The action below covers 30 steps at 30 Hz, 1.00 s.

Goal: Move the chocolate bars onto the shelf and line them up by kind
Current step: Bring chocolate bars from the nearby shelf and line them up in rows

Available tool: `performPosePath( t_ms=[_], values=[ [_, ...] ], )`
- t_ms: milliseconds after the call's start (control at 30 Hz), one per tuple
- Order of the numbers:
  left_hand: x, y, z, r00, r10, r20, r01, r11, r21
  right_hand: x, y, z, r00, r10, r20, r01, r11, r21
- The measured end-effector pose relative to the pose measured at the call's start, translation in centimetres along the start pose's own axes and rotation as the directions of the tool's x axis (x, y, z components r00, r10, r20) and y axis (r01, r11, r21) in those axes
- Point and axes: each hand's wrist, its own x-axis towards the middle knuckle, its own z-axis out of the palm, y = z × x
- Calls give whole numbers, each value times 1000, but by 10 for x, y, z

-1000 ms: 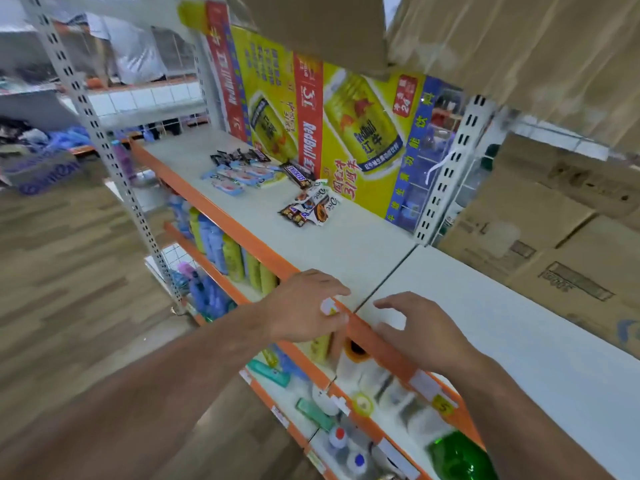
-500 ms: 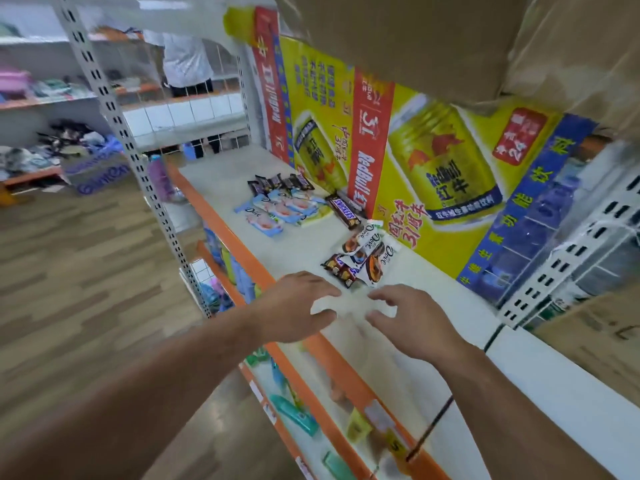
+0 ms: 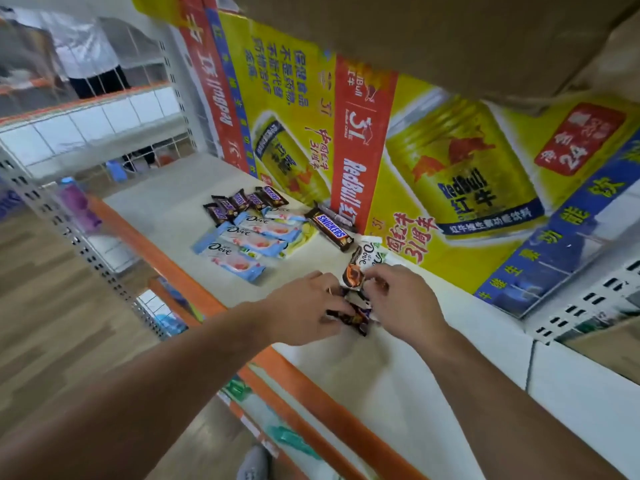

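The shelf (image 3: 398, 393) has blue Dove bars (image 3: 249, 242) lined up, with Snickers bars (image 3: 330, 228) behind them. The left hand (image 3: 304, 306) and right hand (image 3: 401, 299) both grip a small pile of bars (image 3: 353, 317) near the front edge. It's mostly covered, so no idea how many.

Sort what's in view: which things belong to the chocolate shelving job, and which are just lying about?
Job:
- mixed pile of bars, gripped by left hand and right hand
- blue Dove bars
- small Snickers bars
- big Snickers bar
- shelf

Lying about:
- drinks poster
- cardboard box overhead
- purple bottle
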Motion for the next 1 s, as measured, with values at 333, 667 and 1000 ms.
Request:
performPosePath(
  t_ms=[333, 667, 1000],
  values=[
    [24, -62, -11, 971, 233, 50, -236, 969, 74, 33, -39, 33, 958, 279, -72, -288, 926, -243],
    [51, -71, -16, 996, -71, 50, 73, 996, -41, 40, -48, 41, 857, 489, -162, -513, 836, -192],
    [60, -75, -22, 955, -224, 195, 252, 959, -129, 46, -49, 33, 773, 630, -75, -633, 772, -48]
  ],
)
